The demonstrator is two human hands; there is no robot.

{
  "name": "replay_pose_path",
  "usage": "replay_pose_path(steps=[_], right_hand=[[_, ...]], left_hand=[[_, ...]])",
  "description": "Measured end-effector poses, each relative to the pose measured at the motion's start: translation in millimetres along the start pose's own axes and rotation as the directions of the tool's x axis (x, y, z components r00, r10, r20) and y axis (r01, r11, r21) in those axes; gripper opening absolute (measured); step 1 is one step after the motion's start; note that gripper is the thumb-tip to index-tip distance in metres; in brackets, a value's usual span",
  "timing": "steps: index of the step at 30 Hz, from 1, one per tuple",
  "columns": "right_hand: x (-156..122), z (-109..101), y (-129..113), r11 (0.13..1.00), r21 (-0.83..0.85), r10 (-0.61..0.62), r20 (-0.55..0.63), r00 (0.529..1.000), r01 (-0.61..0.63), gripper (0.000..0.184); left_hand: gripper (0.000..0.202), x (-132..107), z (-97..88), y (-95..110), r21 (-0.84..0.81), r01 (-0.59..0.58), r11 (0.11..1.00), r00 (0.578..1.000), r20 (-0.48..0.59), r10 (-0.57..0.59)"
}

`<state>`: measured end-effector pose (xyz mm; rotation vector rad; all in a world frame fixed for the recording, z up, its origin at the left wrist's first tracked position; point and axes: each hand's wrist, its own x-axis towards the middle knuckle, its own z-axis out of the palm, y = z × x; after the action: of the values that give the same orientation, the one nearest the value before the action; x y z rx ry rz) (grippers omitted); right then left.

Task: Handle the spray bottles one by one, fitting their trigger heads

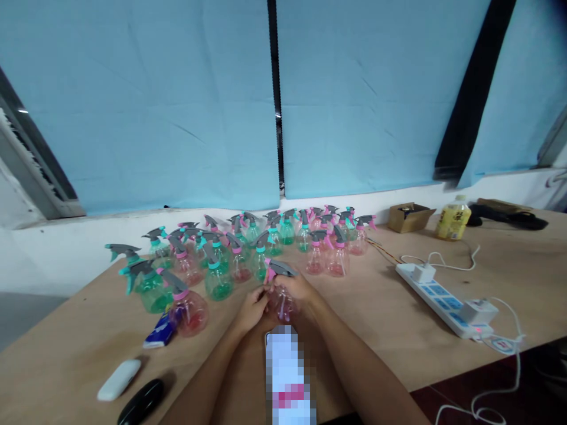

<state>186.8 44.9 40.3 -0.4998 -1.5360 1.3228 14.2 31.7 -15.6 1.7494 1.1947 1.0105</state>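
Observation:
Both my hands meet at the middle of the wooden table (363, 319) around one pink spray bottle (280, 300) with a grey trigger head. My left hand (251, 309) is curled against the bottle's left side. My right hand (297, 290) wraps round its neck and right side. Behind them stand several pink and green spray bottles (248, 248) in a loose cluster reaching to the wall.
A white power strip (443, 298) with plugs and cables lies at the right. A yellow drink bottle (452, 218) and a small cardboard box (408, 216) stand at the back right. A white case (119, 379), a black case (140, 402) and a blue packet (160, 332) lie at the front left.

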Motion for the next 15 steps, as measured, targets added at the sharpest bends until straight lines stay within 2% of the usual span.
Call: replay_pose_path(steps=[3, 8, 11, 13, 15], right_hand=[[-0.6, 3.4, -2.2, 1.0, 0.028, 0.006, -0.04, 0.999, -0.005, 0.018], [-0.1, 3.4, -2.9, 0.999, -0.033, -0.04, -0.05, 0.998, 0.038, 0.019], [0.5, 2.0, -0.2, 0.997, -0.067, -0.041, -0.064, 0.997, 0.037, 0.021], [0.4, 2.1, 0.7, 0.996, -0.077, -0.039, -0.059, 0.998, 0.035, 0.022], [0.0, 3.3, 0.1, 0.998, -0.041, -0.041, -0.056, 0.998, 0.039, 0.02]], left_hand=[[0.044, 0.1, 0.5, 0.3, -0.014, 0.01, 1.0, 1.0, -0.007, -0.01], [0.039, -0.7, 0.6, 6.6, -0.037, -0.015, 0.999, 0.999, -0.049, 0.013], [0.031, 0.9, -3.0, 3.9, -0.01, -0.039, 0.999, 0.979, -0.2, 0.036], [0.027, 3.9, -6.8, -2.9, 0.023, -0.062, 0.998, 0.94, -0.335, 0.066], [0.029, 7.8, -10.3, -11.9, 0.001, -0.032, 0.999, 0.898, -0.439, 0.029]])
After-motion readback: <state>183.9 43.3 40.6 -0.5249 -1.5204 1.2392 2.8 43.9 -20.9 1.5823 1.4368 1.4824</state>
